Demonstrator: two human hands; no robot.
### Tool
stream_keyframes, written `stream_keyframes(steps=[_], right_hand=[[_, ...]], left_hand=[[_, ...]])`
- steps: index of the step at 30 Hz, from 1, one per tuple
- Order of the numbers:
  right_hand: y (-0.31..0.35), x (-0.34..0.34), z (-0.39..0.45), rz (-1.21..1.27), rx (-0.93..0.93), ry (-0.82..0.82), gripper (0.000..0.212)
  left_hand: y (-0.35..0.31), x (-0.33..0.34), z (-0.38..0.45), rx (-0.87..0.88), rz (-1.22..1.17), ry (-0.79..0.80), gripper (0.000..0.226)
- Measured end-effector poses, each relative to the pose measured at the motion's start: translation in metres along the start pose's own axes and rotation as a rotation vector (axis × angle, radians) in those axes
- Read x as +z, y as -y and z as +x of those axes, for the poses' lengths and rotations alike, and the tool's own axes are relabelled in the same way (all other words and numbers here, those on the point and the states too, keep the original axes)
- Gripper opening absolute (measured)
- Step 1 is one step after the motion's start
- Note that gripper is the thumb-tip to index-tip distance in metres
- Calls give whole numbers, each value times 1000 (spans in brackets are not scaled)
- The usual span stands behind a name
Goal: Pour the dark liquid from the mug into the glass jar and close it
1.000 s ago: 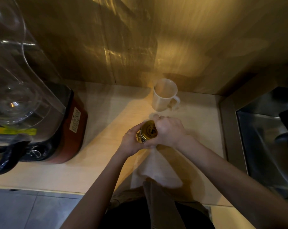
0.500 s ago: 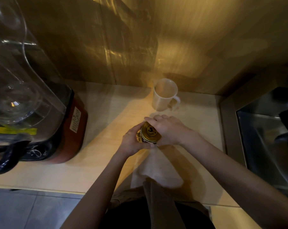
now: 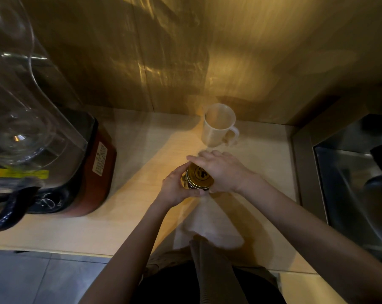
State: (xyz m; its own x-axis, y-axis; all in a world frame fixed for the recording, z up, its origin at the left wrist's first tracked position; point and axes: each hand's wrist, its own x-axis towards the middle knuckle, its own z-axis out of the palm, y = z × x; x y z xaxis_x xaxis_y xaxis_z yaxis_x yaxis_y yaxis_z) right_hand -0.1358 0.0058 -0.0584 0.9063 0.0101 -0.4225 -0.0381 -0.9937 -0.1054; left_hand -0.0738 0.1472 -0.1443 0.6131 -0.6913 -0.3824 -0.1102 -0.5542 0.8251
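The glass jar (image 3: 184, 180) stands at the centre of the counter (image 3: 128, 150), its long axis near vertical and its gold lid (image 3: 200, 175) facing up toward the camera. The left hand (image 3: 174, 189) wraps the jar body; the right hand (image 3: 220, 170) clasps the lid, fingers curled around its rim. The white mug (image 3: 217, 126) stands upright behind, mouth up, handle pointing right.

A blender (image 3: 43, 150) with a clear jug stands at the left of the desk (image 3: 124, 216). A white cloth (image 3: 209, 224) lies near its front edge, a metal sink (image 3: 350, 194) to the right.
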Motion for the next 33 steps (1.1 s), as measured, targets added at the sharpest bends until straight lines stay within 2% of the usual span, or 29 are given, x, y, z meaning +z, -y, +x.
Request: stream_keyframes(steps=[5, 12, 18, 23, 28, 31, 33], right_hand=[[1, -1, 1, -25, 29, -78, 74], [-4, 3, -1, 49, 51, -92, 72], [-7, 13, 0, 54, 56, -136, 79], [-7, 22, -5, 178, 102, -137, 87], [-10, 28, -16, 371, 210, -130, 111], [-15, 17, -27, 706, 292, -113, 99], [-20, -1, -37, 827, 320, -137, 78]], left_hand=[[-6, -3, -2, -1, 23, 5, 109], [-6, -3, -1, 52, 71, -4, 105], [-3, -1, -1, 77, 55, 14, 100], [-10, -5, -1, 41, 20, 83, 100], [-16, -16, 1, 1, 151, 190, 121], [-37, -34, 0, 13, 210, 243, 99], [-58, -51, 3, 35, 228, 256, 76]])
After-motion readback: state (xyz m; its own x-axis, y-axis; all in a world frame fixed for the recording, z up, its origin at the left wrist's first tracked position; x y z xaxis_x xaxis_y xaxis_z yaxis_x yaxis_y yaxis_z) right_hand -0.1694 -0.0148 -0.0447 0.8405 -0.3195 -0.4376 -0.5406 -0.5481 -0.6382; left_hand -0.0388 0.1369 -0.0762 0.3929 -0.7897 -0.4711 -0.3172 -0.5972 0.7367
